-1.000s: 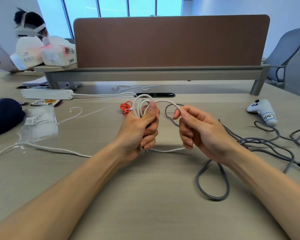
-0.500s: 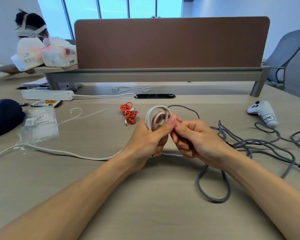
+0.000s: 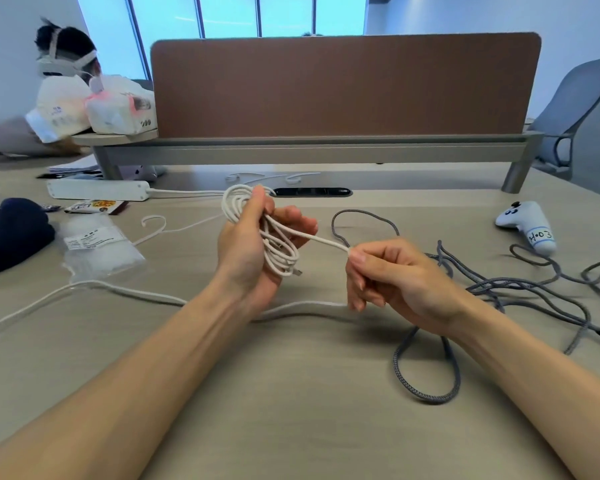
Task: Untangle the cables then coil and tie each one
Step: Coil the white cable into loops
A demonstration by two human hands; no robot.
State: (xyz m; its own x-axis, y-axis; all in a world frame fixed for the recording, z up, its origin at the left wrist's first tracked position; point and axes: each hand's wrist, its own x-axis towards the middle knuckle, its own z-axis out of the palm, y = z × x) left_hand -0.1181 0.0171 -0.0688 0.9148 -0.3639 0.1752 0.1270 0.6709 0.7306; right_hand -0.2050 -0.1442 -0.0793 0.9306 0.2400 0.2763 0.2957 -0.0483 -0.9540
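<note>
White cable [image 3: 280, 259] sits gathered in several loops in the person's left hand [image 3: 253, 251]. The thumb is clamped across the top of the bundle and the fingers curl underneath, so the turns cannot spring apart. A small plug end pokes out at the bottom of the loops, just below the palm.

From the bundle one strand runs taut across the gap to the right hand [image 3: 395, 278], which pinches it between thumb and forefinger. That pull, I'd say, is there to take out slack and kinks before the next turn is laid.

Past the pinch the cable drops onto the desk [image 3: 291, 427], passes behind the left forearm and trails away. That long run is not yet wound, so the coiling looks only part done, and no tie is on.

Under and outside the right wrist lies the grey cable [image 3: 426, 396], loose and looped over itself, with neither hand gripping it; it seems left there to wait its turn. Beyond the left knuckles what looks like a thin white hooked tie [image 3: 153, 221] lies on the desk, within reach once the loops are finished.
</note>
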